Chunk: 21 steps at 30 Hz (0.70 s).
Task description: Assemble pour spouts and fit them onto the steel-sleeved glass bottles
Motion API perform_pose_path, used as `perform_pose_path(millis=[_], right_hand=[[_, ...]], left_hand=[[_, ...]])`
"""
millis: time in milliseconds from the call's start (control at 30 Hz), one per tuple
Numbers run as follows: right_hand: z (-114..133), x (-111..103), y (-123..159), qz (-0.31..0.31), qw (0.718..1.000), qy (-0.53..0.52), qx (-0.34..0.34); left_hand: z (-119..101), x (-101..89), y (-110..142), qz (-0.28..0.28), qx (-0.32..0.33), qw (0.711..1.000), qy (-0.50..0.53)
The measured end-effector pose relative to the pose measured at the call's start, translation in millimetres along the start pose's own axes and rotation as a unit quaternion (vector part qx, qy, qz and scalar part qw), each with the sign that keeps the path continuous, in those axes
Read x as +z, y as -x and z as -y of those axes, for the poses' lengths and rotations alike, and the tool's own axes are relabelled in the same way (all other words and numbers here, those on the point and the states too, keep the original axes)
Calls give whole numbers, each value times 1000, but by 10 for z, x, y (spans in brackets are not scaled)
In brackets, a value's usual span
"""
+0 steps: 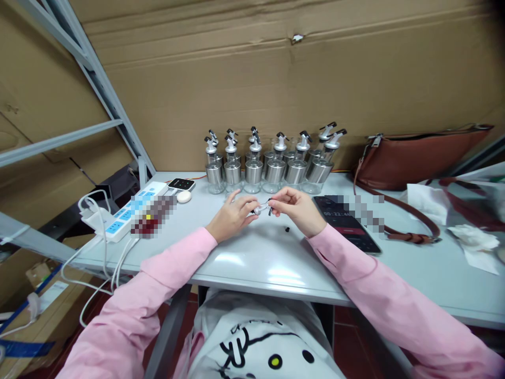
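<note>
Above the grey-white table, my left hand (pixel 235 215) pinches a small silver-grey bottle pour spout (pixel 260 208) with black parts. My right hand (pixel 294 208) has its thumb and fingertips closed on the black end of the same spout. The fingers cover much of the piece. A tiny black cap-like part (pixel 287 229) lies on the table just below my right hand. Behind both hands stand several glass bottles (pixel 253 172) with steel sleeves, most topped by silver spouts with black levers.
To the left are a power strip (pixel 137 205) with white cables, a small black-faced device (pixel 182 184) and a round white object (pixel 183 196). On the right lie a phone (pixel 347 223) running a timer, a brown handbag (pixel 418 158) and crumpled tissue (pixel 473 238). Cardboard (pixel 252 79) stands behind.
</note>
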State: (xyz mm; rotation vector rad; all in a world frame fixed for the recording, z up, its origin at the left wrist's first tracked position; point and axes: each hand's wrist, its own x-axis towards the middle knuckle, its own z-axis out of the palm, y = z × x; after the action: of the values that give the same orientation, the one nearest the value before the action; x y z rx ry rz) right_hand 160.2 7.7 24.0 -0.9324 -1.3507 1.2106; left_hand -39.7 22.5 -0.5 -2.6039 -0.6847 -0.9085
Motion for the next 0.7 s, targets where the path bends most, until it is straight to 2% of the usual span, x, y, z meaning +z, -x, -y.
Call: perform_pose_path(millis=[133,267,533,700], right_hand=[[1,6,9,12,1000,2,2],[9,8,13,31,999,8,0],[20,22,23,31,999,7,-4],[15,8,13,41,999,3,9]], left_hand=[[-3,39,27,17,3,998,58],[-15,44,56,24,-1,997,72],[-96,18,45,-24,13,994,108],[-116,2,37,5,10,995,94]])
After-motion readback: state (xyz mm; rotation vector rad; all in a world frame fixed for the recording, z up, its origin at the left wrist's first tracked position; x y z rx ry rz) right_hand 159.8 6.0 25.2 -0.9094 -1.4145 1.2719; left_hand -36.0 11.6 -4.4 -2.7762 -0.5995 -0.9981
